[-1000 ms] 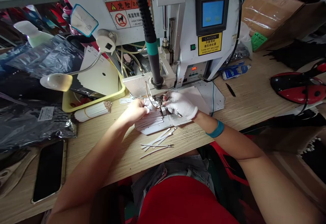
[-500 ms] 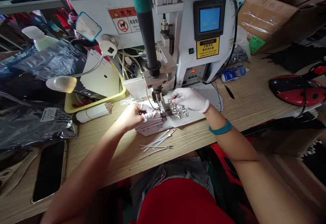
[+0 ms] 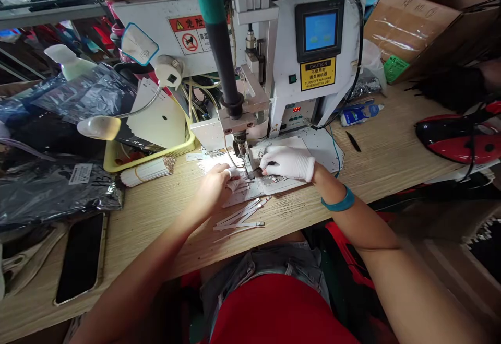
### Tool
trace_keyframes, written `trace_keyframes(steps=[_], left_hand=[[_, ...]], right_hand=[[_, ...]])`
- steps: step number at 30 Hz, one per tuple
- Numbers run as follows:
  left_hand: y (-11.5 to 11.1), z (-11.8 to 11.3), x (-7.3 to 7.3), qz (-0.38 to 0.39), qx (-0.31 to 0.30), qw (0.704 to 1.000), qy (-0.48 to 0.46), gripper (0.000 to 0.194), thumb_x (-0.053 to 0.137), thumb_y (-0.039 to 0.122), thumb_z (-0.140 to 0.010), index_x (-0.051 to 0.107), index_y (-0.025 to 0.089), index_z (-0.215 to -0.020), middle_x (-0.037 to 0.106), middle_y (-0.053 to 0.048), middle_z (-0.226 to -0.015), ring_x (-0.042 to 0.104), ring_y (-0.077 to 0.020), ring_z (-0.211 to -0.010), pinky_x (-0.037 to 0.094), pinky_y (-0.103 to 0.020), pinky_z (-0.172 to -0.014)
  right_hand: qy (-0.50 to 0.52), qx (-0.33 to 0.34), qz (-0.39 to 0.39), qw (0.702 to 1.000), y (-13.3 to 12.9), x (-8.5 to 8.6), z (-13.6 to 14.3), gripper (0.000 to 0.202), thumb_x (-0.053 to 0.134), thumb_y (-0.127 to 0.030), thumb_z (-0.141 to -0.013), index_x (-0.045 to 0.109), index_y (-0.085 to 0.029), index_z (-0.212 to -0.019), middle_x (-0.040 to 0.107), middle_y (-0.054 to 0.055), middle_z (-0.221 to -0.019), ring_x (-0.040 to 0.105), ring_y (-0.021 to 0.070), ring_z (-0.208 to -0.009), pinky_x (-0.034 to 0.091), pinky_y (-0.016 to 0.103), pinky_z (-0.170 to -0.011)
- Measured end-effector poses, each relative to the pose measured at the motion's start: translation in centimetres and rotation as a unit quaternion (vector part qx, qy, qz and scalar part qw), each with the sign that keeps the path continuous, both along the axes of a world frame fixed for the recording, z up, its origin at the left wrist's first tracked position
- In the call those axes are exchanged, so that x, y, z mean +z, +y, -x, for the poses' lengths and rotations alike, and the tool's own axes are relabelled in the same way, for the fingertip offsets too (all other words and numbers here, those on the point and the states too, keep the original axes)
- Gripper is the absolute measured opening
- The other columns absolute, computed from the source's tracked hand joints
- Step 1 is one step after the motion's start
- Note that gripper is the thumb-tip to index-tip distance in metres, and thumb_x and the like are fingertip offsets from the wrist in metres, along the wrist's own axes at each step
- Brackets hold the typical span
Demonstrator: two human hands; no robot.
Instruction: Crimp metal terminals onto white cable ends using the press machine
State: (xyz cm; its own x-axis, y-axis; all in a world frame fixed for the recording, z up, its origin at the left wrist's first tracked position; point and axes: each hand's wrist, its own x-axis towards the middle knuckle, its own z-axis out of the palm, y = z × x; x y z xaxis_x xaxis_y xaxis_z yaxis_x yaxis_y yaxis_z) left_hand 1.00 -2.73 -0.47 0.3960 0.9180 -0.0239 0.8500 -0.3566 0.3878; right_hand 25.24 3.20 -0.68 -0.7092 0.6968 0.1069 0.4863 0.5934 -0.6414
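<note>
The soldering machine's tip points down at a white work plate. Left of the tip, my left hand, with covered fingertips, has its fingers pressed together over white strips; what it grips is too small to make out. My right hand, in a white glove, is at the right of the tip with its fingers closed near small metal-and-white parts; anything between the fingertips is hidden. In front of the plate, several thin white strips with small ends lie loosely crossed on the wooden table.
A banded bundle of white strips lies beside a yellow basket. At the left are a phone and plastic bags. A blue-white tube, a black pointed piece and a red-black object lie right.
My right hand has come down and covers more of the small parts. My left hand has shifted slightly right and lower at the tip. Another strip now lies on the loose pile in front.
</note>
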Motion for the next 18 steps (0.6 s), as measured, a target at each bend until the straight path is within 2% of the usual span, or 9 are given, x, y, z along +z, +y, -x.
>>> trace_keyframes(steps=[3,5,7,10,13,18], left_hand=[[0.4,0.0,0.6,0.042,0.008,0.999,-0.019,0.024,0.049,0.029,-0.084,0.068,0.015,-0.084,0.066,-0.008,-0.085,0.057,-0.0185,-0.078,0.043,-0.028,-0.073],[0.6,0.2,1.0,0.063,0.006,0.997,-0.042,0.02,0.05,0.025,-0.081,0.068,0.015,-0.083,0.067,-0.007,-0.084,0.058,-0.0183,-0.077,0.043,-0.027,-0.072],[0.9,0.5,1.3,0.069,0.004,0.995,-0.065,0.018,0.05,0.022,-0.079,0.067,0.015,-0.082,0.067,-0.006,-0.081,0.058,-0.0173,-0.074,0.042,-0.026,-0.069],[1.4,1.0,1.8,0.065,0.006,0.993,-0.094,0.017,0.051,0.023,-0.079,0.065,0.015,-0.076,0.064,-0.003,-0.073,0.054,-0.0141,-0.066,0.039,-0.024,-0.063],[2.1,1.4,2.2,0.111,0.025,0.985,-0.127,0.016,0.053,0.026,-0.077,0.062,0.014,-0.07,0.058,0.0,-0.064,0.047,-0.0115,-0.058,0.035,-0.022,-0.056],[2.9,1.3,1.9,0.193,0.058,0.959,-0.2,0.01,0.052,0.021,-0.068,0.056,0.014,-0.062,0.047,0.004,-0.055,0.038,-0.0086,-0.052,0.029,-0.021,-0.05]], right_hand=[[0.067,-0.069,0.043,0.995,0.0,-0.3,-0.1,0.011,0.065,-0.029,-0.083,0.071,-0.02,-0.081,0.067,0.003,-0.081,0.06,0.0175,-0.075,0.044,0.031,-0.065],[0.112,-0.103,0.14,0.978,-0.1,-0.5,0.2,0.016,0.064,-0.034,-0.084,0.069,-0.018,-0.084,0.067,0.003,-0.076,0.061,0.0153,-0.063,0.045,0.028,-0.053],[0.168,-0.117,0.251,0.946,-0.4,-0.7,0.8,0.017,0.064,-0.033,-0.083,0.067,-0.016,-0.086,0.066,0.003,-0.07,0.058,0.0121,-0.05,0.043,0.025,-0.042],[0.247,-0.118,0.354,0.894,-0.5,-0.9,2.0,0.013,0.066,-0.022,-0.08,0.065,-0.013,-0.089,0.064,0.002,-0.065,0.059,0.0104,-0.048,0.048,0.022,-0.04],[0.276,-0.128,0.405,0.862,-0.5,-0.9,2.9,0.015,0.066,-0.017,-0.077,0.062,-0.014,-0.091,0.064,0.001,-0.062,0.059,0.0101,-0.048,0.049,0.02,-0.039],[0.269,-0.15,0.406,0.86,-0.3,-0.7,3.7,0.013,0.066,-0.013,-0.075,0.059,-0.016,-0.085,0.059,-0.002,-0.061,0.053,0.0073,-0.044,0.039,0.015,-0.03]])
